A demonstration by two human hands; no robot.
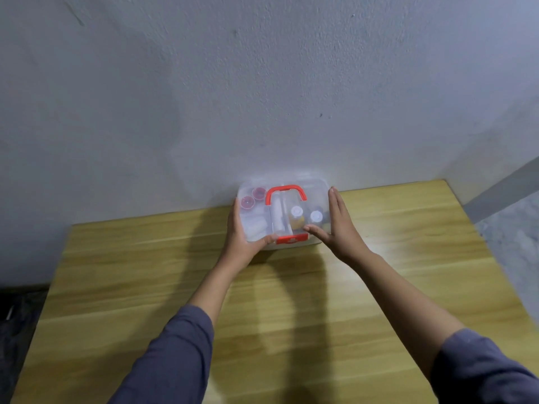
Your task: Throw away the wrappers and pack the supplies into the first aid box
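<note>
At twelve o'clock on the wooden table [291, 301], hard against the wall [262, 83], sits the first aid box [284, 217], lid down, red handle [285, 193] folded flat, red latch [291, 238] at its near edge. Bottles and red caps show through the clear lid. Rigid, smooth plastic, probably light but slippery; the handle looks the surest hold. At nine o'clock the left hand [242, 228] cups its side, thumb on the lid. At three o'clock the right hand [335, 225] lies spread flat against it, gripping nothing. No wrappers or loose supplies show; nothing blocks the way.
</note>
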